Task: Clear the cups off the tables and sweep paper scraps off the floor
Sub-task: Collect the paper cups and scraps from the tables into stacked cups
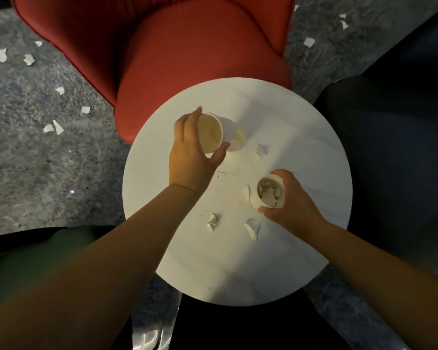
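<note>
The left hand (192,150) gripped an empty cup (210,132), the right hand (292,205) a scrap-filled cup (271,190) — tilted carelessly, its paper could spill beside loose scraps (252,227) below that grip.

Paper scraps (251,227) dot the round table (301,147); right side bare.

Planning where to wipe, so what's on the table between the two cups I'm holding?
In the head view, two paper scraps lie on the white table between the left cup and right cup.
</note>
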The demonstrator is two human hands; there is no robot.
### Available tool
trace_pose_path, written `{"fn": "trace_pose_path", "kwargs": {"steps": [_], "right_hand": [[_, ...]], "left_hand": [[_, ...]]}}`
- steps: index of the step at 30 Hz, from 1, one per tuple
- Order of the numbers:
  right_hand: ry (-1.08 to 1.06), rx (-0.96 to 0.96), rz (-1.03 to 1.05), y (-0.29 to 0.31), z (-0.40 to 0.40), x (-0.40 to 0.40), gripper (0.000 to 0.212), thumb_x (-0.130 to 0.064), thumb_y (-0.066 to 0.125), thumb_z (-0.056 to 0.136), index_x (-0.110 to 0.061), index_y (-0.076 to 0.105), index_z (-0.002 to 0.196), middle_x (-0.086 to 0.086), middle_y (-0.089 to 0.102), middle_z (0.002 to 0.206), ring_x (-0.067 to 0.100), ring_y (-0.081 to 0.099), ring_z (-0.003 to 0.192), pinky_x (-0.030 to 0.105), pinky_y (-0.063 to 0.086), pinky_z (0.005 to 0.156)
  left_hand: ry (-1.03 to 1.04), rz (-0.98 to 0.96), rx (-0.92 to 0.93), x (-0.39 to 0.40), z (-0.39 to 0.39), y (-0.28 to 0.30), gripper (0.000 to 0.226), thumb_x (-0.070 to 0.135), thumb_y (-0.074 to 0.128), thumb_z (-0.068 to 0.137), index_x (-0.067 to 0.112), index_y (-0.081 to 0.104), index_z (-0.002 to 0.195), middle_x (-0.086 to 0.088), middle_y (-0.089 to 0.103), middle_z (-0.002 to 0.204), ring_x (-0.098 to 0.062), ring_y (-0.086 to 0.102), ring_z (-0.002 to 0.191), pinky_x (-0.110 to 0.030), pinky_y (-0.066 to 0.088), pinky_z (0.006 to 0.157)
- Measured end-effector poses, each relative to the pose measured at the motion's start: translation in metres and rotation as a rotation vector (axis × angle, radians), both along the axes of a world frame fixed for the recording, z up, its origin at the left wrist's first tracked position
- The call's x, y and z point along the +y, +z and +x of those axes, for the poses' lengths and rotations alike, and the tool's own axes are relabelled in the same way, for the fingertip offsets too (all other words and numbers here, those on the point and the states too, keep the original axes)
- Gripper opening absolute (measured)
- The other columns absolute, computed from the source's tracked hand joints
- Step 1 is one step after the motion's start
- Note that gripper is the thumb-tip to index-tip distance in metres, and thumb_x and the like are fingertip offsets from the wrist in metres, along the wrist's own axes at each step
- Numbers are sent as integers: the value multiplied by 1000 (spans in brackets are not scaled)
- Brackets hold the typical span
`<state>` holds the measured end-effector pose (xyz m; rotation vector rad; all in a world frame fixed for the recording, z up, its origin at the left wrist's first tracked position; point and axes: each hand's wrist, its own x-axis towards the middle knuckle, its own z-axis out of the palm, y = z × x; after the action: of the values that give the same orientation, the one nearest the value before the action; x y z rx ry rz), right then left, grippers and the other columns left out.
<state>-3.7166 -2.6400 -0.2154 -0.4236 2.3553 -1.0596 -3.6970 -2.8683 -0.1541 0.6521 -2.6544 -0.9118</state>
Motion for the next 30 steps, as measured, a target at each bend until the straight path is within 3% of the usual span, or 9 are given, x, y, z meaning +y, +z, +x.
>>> {"fn": "trace_pose_path", "kwargs": {"steps": [4,8,13,16,19,23,25,27,30], "right_hand": [[-111,40,-72,8,-7,6,63,-31,85,66,-31,45,114,-21,51,105,1,56,97,3,44,74],[-179,39,-84,20,-19,12,74,-35,84,68,-31,39,126,-15,46,118,-2,53,99,-2,40,72],[-199,134,-185,47,-37,0,76,-40,82,69,-37,31,125,-25,42,117,-22,44,104,-8,35,77],[-171,208,-252,63,-47,-16,77,-42,80,70,-35,30,129,-22,39,123,-22,40,110,-7,32,86],[-97,253,-282,68,-59,-38,78,-43,80,71,-35,30,130,-21,40,124,-11,43,114,-2,34,91],[81,197,-217,50,-70,-68,75,-55,71,68,-24,41,130,-14,47,120,3,49,110,2,39,89],[182,139,-150,32,-75,-77,77,-57,63,67,-19,44,130,-5,52,122,10,52,110,13,45,93],[238,126,-79,15,-78,-80,72,-50,68,66,-21,46,127,1,54,120,13,54,107,25,50,91],[253,117,-13,-1,-74,-79,70,-38,76,63,-33,42,125,-3,52,119,10,52,103,12,41,79]], "left_hand": [[-121,-23,-222,13,-26,-19,83,37,81,76,20,38,145,-2,40,144,-27,53,120,-40,50,96],[-170,-8,-419,23,-35,-40,80,36,80,78,23,37,145,-1,34,146,-31,57,115,-41,52,95],[-187,27,-457,33,-26,-50,94,35,82,75,29,26,151,-3,30,152,-31,52,124,-42,47,101],[-116,53,-479,27,-15,-47,99,33,80,78,28,17,154,-3,25,156,-30,46,132,-42,42,106],[-19,56,-492,10,10,-43,86,24,75,84,23,23,153,-5,28,154,-28,45,133,-39,40,108],[61,133,-559,-5,55,-42,46,20,73,87,19,56,129,-5,47,133,-22,59,112,-34,49,101],[49,189,-651,-2,76,-46,32,27,73,86,19,62,115,-3,55,120,-18,62,98,-30,50,93],[51,247,-725,6,94,-52,30,32,74,85,19,61,109,-1,57,112,-17,61,93,-31,51,89],[75,253,-777,23,109,-64,37,35,75,83,18,57,111,-2,53,109,-21,59,95,-36,52,88]]}}
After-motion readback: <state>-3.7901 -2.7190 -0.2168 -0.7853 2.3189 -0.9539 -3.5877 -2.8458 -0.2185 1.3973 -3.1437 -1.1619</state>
